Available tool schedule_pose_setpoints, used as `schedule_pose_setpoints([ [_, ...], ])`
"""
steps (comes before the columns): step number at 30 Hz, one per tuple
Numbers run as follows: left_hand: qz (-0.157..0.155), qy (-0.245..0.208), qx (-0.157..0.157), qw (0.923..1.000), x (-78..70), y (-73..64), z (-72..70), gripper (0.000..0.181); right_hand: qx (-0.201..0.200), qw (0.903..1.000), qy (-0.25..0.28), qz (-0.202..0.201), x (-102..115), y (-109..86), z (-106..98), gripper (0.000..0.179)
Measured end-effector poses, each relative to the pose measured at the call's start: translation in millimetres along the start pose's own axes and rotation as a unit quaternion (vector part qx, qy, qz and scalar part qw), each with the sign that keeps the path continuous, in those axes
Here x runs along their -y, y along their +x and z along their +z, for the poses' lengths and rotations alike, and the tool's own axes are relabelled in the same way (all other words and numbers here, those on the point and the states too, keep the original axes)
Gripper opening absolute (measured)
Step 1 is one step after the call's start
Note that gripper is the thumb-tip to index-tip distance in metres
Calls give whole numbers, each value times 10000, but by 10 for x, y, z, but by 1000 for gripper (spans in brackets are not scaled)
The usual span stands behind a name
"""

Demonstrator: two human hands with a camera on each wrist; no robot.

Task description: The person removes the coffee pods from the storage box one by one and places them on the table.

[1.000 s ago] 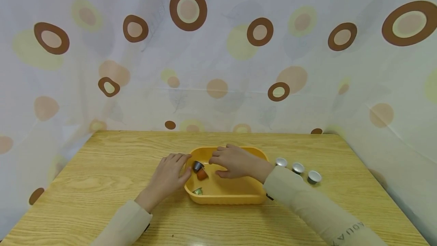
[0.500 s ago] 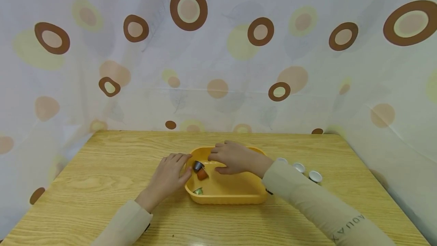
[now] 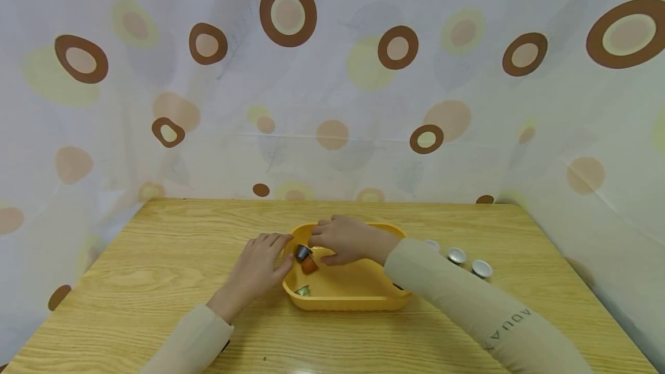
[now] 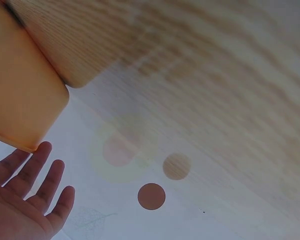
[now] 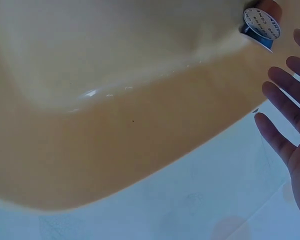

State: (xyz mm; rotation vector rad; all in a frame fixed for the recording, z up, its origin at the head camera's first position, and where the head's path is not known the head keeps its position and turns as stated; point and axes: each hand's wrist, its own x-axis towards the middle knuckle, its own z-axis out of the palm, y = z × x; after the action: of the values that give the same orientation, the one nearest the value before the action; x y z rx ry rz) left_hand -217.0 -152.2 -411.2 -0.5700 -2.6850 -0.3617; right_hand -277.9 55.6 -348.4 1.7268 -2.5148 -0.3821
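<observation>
My left hand (image 3: 260, 264) lies at the left end of a yellow plastic basin (image 3: 348, 304). Its fingertips (image 4: 42, 147) are right at the basin's rim, fingers spread and nearly straight. Over the back of the basin hovers my right hand (image 3: 350, 240), relaxed and holding nothing. Left of its fingers, inside the basin, a dark coffee capsule (image 3: 303, 253) leans against an orange coffee capsule (image 3: 309, 265). The orange one's white printed lid (image 5: 261, 23) shows in the right wrist view. A green coffee capsule (image 3: 303, 291) lies in the near left corner.
Right of the basin, white-lidded coffee capsules (image 3: 482, 269) stand in a slanting row, partly covered by my right sleeve (image 3: 441, 281). The wooden table (image 3: 197, 229) ends at a patterned cloth (image 3: 332, 166) behind and at both sides.
My right hand has shifted slightly left over the basin, toward the dark and orange capsules. My left hand and the capsules have stayed in place.
</observation>
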Motion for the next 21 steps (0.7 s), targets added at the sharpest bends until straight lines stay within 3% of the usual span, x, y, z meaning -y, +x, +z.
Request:
schedule_pose_setpoints([
  [15, 30, 15, -52, 10000, -2, 10, -1, 37, -98, 9996, 156, -207, -5, 125, 181, 35],
  [21, 42, 42, -67, 10000, 0, 1, -3, 37, 76, 9999, -2, -138, 25, 167, 216, 38],
])
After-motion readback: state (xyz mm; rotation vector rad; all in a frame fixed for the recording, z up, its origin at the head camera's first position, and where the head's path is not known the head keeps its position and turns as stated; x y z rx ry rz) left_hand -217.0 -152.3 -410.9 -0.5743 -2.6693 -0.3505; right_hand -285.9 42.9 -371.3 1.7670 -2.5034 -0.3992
